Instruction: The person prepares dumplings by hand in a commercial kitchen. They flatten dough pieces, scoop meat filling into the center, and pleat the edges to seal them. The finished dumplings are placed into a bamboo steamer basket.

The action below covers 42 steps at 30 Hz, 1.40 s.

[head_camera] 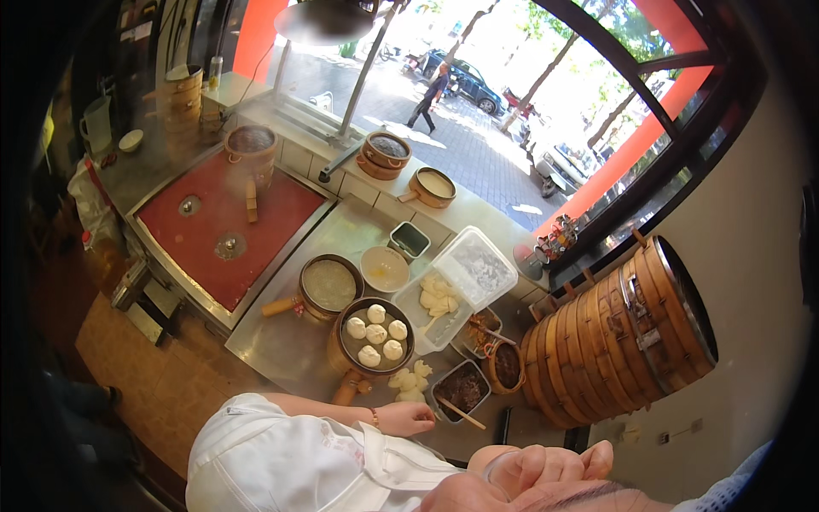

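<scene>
My left hand [404, 419], with a bracelet at the wrist, hovers at the counter's near edge with its fingers curled. Close above it in view lie several pieces of dough [409, 383], and to its right is a metal tray of dark minced filling [462, 384] with a wooden stick [462, 413] in it. My right hand [553, 464] is raised at the bottom right, fingers bent inward. Whether either hand holds something small is hidden. Up and left of my left hand, a round steamer [409, 325] with a wooden handle bears several pleated buns [376, 333].
A lined steamer [328, 285], a bowl [384, 269] and a plastic tub of dough [438, 296] stand behind. A large stack of bamboo steamers [614, 333] leans at right. Steam rises around a steamer [251, 142] on the red-topped steaming table [211, 256]. A pedestrian [432, 97] passes outside.
</scene>
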Each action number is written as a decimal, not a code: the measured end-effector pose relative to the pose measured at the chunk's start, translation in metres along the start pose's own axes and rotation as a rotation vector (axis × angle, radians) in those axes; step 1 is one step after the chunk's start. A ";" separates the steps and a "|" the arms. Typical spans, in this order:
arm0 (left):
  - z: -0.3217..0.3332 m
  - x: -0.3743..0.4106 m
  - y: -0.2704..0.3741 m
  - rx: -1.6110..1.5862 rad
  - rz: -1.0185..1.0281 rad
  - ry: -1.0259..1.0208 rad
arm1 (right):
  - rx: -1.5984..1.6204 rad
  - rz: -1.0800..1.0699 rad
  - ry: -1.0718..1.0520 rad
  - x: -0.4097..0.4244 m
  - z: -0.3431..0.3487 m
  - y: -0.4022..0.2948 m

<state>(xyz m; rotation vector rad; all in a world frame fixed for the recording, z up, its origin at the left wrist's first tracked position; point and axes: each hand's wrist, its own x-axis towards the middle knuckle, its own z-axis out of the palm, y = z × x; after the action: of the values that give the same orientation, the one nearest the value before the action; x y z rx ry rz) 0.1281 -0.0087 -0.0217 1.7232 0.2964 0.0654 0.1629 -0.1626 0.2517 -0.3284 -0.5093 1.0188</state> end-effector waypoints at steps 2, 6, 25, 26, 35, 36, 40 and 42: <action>-0.003 -0.002 0.005 0.020 0.003 -0.008 | -0.033 0.015 0.006 0.001 0.002 0.000; -0.001 0.000 -0.003 -0.025 0.005 0.005 | -0.080 -0.003 0.001 0.003 0.007 0.007; -0.003 -0.001 -0.004 -0.032 0.048 0.064 | -0.022 -0.053 -0.168 0.013 -0.008 0.019; -0.007 -0.004 -0.008 -0.035 0.051 0.105 | -0.001 -0.031 -0.181 0.017 -0.007 0.021; 0.001 0.002 0.002 -0.063 0.045 0.037 | -0.008 -0.143 -0.149 0.015 0.008 0.020; -0.002 -0.001 -0.001 -0.064 0.041 0.070 | 0.012 -0.148 -0.167 0.019 0.006 0.024; -0.003 0.000 0.000 -0.051 0.077 0.075 | -0.157 -0.147 -0.527 0.032 -0.015 0.018; -0.002 0.002 0.000 -0.050 0.052 0.060 | -0.112 -0.242 -0.662 0.041 -0.031 0.017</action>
<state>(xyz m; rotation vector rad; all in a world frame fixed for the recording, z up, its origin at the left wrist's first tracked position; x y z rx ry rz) 0.1300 -0.0065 -0.0219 1.6816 0.2914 0.1617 0.1850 -0.1193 0.2274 -0.0145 -1.1777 0.8499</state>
